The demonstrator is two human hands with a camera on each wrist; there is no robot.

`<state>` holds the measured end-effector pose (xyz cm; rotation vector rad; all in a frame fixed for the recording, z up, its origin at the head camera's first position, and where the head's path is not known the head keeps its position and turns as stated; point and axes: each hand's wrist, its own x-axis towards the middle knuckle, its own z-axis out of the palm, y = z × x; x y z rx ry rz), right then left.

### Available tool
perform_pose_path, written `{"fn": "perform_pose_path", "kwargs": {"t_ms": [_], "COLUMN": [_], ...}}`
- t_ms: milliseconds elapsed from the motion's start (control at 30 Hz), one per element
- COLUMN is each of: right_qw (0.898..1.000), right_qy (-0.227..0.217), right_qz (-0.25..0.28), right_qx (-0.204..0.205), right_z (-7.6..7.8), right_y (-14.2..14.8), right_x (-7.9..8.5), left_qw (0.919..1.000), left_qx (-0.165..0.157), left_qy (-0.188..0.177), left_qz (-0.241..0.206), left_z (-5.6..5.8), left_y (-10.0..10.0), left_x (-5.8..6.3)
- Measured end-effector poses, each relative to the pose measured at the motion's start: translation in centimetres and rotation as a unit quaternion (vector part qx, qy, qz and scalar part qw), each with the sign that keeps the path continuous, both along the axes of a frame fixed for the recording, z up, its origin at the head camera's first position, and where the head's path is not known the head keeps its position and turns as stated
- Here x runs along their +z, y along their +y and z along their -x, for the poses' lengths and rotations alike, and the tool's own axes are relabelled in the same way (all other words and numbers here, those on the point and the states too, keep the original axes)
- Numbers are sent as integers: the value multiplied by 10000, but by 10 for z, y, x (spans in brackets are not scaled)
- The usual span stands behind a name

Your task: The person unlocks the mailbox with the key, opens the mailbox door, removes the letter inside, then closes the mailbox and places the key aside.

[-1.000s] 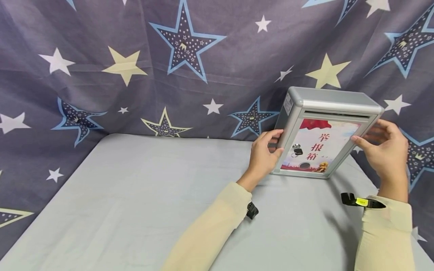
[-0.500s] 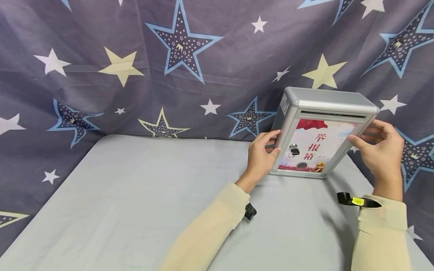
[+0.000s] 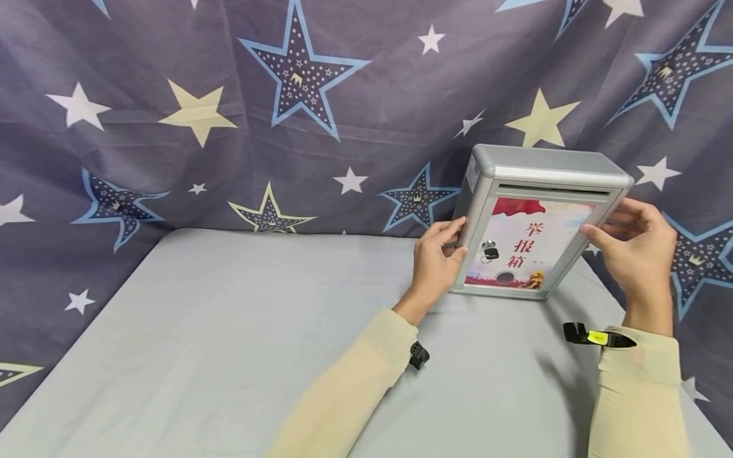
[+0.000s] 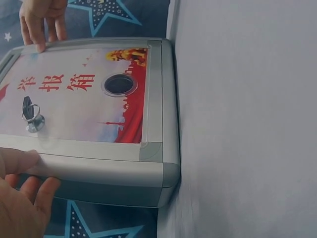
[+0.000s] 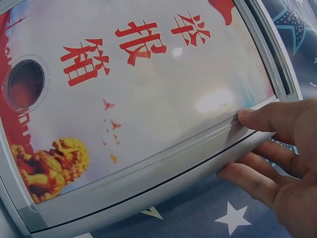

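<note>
A silver metal drop box with red Chinese characters on its front panel is upright at the back right of the table. A slot runs along its top front edge. From the lock on its front hangs a small black key. My left hand grips the box's left side, thumb on the front frame and fingers along the side. On the opposite side, my right hand grips the frame the same way, its fingers partly hidden behind the box. The left wrist view shows the box's bottom edge meeting the pale tabletop.
A pale cloth-covered table stretches left and forward of the box. Behind it hangs a dark star-patterned curtain, close to the back of the box. The table's right edge lies just beyond the right hand.
The whole head view has drifted slightly, so box, hands and curtain all appear a little further left. Both hands keep the same hold on the drop box.
</note>
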<state>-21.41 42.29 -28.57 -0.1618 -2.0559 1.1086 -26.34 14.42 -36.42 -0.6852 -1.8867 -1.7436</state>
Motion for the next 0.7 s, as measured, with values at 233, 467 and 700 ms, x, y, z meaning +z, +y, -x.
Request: {"fn": "perform_pose_path", "kwargs": {"t_ms": [233,467,700], "right_qw": [9997,9987,9958], "right_qy": [76,400,792], "right_qz": [-209,-270,-449], "right_qx": [-136,-161,-86], "right_z": [1,1,2], "right_y": [-12,-21,-35], "right_x": [0,4,9], "left_qw": [9998,9995,9985], "left_qx": [166,198,245], "left_qy": [98,254,485], "left_qz": [-20,57,62], "left_z": [3,4,10], "left_y": [-6,-17,-31], "left_x": [-1,9,19]}}
